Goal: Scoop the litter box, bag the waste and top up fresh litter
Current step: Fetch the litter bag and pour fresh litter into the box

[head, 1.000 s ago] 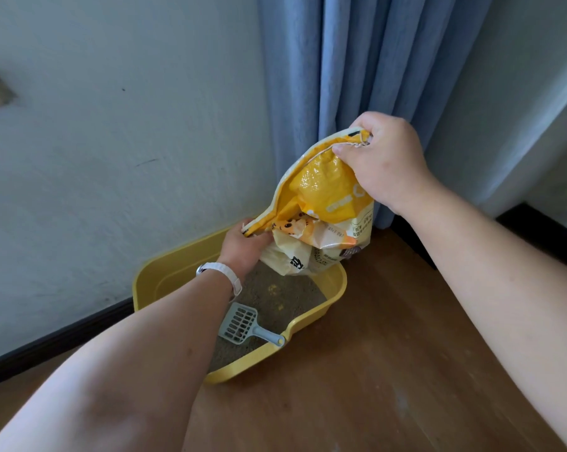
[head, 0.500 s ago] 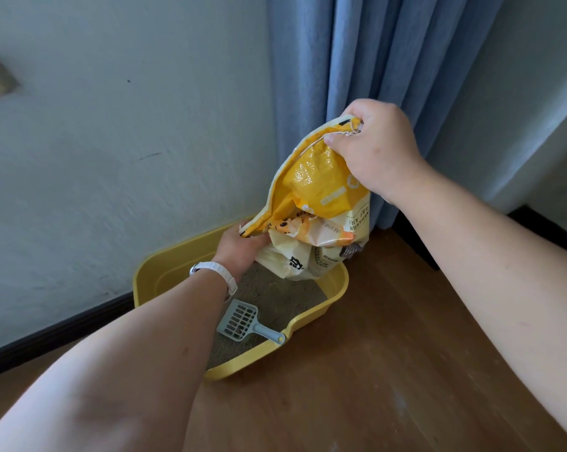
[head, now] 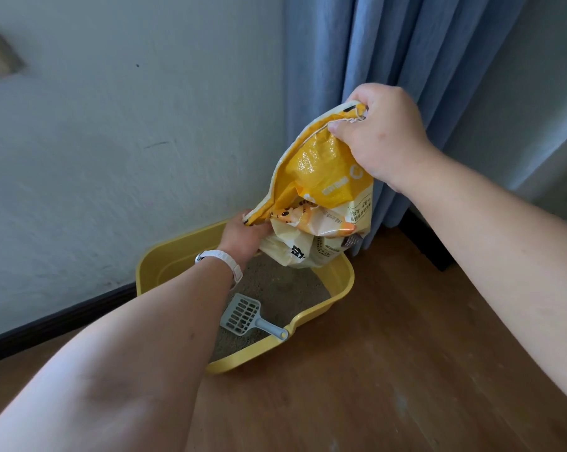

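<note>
A yellow litter box (head: 340,288) sits on the wooden floor against the wall, with grey-brown litter (head: 285,288) inside. A grey slotted scoop (head: 247,316) lies on the litter, its handle resting on the box's front rim. Over the far end of the box hangs a yellow and cream litter bag (head: 321,190), crumpled and tipped. My right hand (head: 383,135) grips its upper corner high up. My left hand (head: 246,236), with a white band on the wrist, holds the bag's lower edge just above the box. The bag's opening is hidden.
A white wall (head: 128,141) with a dark skirting board (head: 57,321) runs behind the box. Blue curtains (head: 389,53) hang right behind the bag. Wooden floor (head: 357,386) stretches in front and to the right of the box.
My right hand has lifted the bag's upper corner a little higher. The left hand stays at the lower edge over the box. The scoop has not moved.
</note>
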The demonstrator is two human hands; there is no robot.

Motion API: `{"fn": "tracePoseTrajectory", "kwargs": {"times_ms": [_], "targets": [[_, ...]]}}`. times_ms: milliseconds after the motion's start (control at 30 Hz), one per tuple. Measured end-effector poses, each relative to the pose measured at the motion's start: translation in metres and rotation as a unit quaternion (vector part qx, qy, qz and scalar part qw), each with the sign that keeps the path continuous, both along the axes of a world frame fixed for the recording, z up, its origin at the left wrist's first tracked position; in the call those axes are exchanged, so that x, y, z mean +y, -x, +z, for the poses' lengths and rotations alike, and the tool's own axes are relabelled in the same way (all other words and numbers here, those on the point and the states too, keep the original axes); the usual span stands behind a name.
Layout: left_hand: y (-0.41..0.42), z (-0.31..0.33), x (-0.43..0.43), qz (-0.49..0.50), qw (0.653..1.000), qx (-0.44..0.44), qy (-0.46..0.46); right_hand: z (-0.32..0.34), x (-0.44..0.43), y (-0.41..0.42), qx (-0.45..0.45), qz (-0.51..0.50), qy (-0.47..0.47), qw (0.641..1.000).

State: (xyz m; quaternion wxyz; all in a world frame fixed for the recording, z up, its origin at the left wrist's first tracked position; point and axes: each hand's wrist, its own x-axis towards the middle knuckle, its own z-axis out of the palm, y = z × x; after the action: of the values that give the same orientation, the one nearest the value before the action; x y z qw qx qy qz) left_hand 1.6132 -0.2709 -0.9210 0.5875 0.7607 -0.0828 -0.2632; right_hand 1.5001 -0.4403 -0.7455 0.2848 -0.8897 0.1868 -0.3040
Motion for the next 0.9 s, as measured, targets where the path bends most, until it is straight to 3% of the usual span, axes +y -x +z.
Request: {"fn": "tracePoseTrajectory", "kwargs": {"times_ms": [633,900], "targets": [[-0.021,0.002,0.032,0.094,0.995,-0.014,-0.013,-0.005,0.018,-0.033,0.002,0.045,0.001,0.999],[0.001,0.001,0.041,0.063,0.998,-0.002,-0.025,-0.004,0.021,-0.012,0.008,0.06,-0.007,0.998]]}}
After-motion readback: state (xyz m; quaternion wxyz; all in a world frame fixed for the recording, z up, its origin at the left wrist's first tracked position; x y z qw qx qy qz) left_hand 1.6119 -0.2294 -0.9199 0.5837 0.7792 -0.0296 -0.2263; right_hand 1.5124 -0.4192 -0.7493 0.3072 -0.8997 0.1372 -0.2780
